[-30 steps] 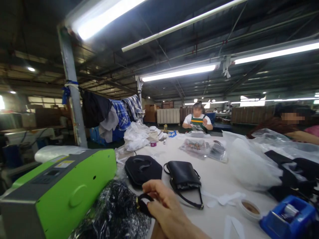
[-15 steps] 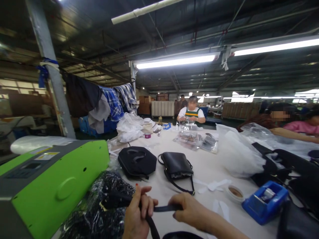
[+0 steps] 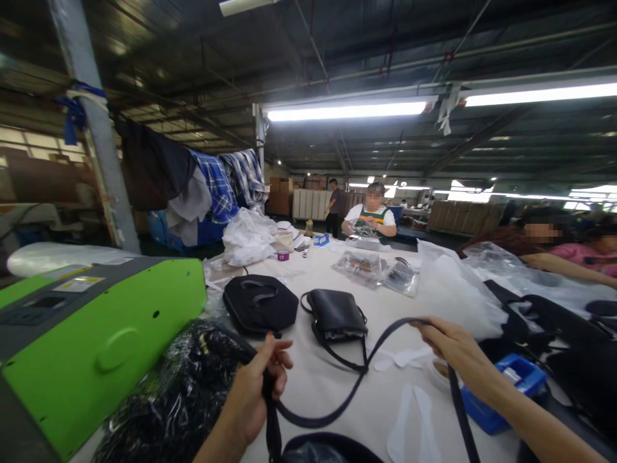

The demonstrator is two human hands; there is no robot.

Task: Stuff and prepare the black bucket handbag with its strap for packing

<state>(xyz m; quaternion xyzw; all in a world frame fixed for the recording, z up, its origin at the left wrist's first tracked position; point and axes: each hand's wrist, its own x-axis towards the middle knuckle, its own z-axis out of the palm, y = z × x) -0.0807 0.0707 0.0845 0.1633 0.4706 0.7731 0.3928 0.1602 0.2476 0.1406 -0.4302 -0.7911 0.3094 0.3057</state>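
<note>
A long black strap (image 3: 332,421) loops between my two hands above the white table. My left hand (image 3: 260,379) is closed round one part of it, with the forefinger raised. Farther right, my right hand (image 3: 446,341) pinches the strap, and its other end hangs down toward the bottom edge. Below the loop, part of a black bag (image 3: 313,450) shows at the frame's bottom. Just beyond my hands lie a small black shoulder bag (image 3: 337,314) with its own strap and an octagonal black bag (image 3: 260,305) with a handle on top.
At left stands a green and grey machine (image 3: 110,341), with dark crinkled plastic (image 3: 178,392) beside it. A blue tape dispenser (image 3: 486,411) sits at right, near white paper strips (image 3: 414,418). Plastic bags (image 3: 456,283) and black bags line the right side. A co-worker (image 3: 371,212) sits across the table.
My right hand has moved right and up, drawing out a long run of strap from my left hand. The left hand has shifted slightly left. A person now stands in the background.
</note>
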